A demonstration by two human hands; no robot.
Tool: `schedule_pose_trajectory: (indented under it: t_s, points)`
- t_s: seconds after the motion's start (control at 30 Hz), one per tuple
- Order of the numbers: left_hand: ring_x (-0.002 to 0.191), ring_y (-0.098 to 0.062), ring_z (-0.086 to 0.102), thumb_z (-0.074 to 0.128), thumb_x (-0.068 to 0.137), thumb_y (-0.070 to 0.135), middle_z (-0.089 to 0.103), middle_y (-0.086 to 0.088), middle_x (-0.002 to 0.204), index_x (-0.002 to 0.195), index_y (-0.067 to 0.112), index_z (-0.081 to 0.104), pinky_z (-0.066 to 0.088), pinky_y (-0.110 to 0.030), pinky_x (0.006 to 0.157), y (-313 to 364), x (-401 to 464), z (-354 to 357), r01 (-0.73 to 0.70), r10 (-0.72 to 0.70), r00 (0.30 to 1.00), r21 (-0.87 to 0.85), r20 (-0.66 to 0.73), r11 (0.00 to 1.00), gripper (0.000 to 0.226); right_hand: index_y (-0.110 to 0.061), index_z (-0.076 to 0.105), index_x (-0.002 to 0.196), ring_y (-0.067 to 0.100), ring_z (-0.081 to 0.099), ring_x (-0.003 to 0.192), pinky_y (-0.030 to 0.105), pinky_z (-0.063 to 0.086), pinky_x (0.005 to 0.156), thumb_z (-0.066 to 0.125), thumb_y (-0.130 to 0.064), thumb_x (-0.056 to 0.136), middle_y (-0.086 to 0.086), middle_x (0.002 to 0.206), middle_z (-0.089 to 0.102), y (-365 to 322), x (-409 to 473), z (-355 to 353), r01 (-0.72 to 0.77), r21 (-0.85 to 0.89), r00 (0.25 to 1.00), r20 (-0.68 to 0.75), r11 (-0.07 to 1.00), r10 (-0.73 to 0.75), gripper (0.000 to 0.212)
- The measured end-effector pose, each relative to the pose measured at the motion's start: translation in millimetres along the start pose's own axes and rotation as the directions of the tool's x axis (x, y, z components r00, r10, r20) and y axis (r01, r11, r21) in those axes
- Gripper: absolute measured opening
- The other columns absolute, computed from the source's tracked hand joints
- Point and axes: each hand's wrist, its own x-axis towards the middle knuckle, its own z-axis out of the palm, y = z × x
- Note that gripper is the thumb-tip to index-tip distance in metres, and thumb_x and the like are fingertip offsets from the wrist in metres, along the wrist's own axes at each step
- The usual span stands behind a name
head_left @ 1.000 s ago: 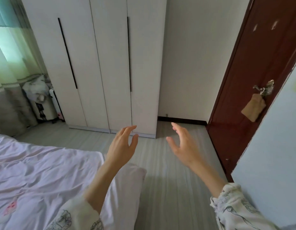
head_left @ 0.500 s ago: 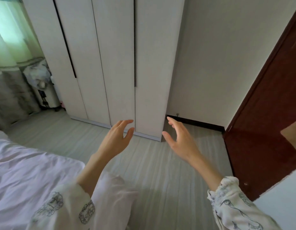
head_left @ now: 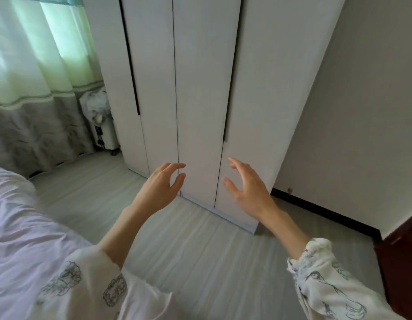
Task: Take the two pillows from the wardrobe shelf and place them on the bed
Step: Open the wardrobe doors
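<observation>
A tall white wardrobe stands ahead with all its doors closed, so the shelf and the pillows are hidden. Black vertical handle strips run down the doors. My left hand and my right hand are both raised in front of the lower doors, fingers spread and curved, holding nothing and touching nothing. The bed with a pale pink rumpled sheet lies at the lower left.
A green and grey curtain hangs at the left, with a covered white appliance on wheels beside the wardrobe. A dark red door stands at the right edge. Pale wood floor lies between bed and wardrobe.
The view has swung left and come closer to the wardrobe. Both hands have risen in front of its lower doors. The red door has slid almost out of view.
</observation>
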Motion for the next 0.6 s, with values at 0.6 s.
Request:
schedule_pose_trajectory:
  t_s: [0.6]
  points:
    - [0.115,-0.021,0.052,0.044,0.095,0.031,0.054,-0.004,0.129,0.128,0.016,0.051,0.035,-0.026,0.093,-212,271,-54,0.297,-0.274,0.935,0.072,-0.224,0.952,0.037,-0.025,0.032,0.141,0.013,0.04,0.125,0.024,0.028,0.099,0.05,-0.034,0.092,-0.002,0.134,0.046,30,409,162,0.262,0.146,0.942,0.176,0.954,-0.286,0.053]
